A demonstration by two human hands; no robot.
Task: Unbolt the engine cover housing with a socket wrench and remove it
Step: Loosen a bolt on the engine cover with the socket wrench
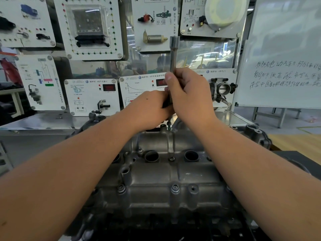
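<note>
Left to right: left hand (152,106) reaches in over the far edge of the engine cover (156,180), fingers curled round the lower, dark part of the socket wrench (173,54), grip closed on it just left of the right hand. Fingertips mostly hidden behind the tool and the other hand.

Wrench stands near upright, shaft rising above both hands, socket-shaped end at the top. A thin bit sticks out below the hands and meets a bolt (169,128) at the far edge of the cover, roughly mid-width. Can't tell how well it's seated.

Right hand (189,94) wraps the shaft higher up, thumb on the left side pointing up, grip tight round the wrench. The two hands touch.

Cover sits centre, grey cast metal, on the engine. Two round wells (152,156) side by side across its middle, a small bolt between them. Two bolts (175,188) in place along the near edge, an open hole just right of them.

Behind: display panels (92,96) with car parts. Far right, whiteboard (284,54) with handwriting.
</note>
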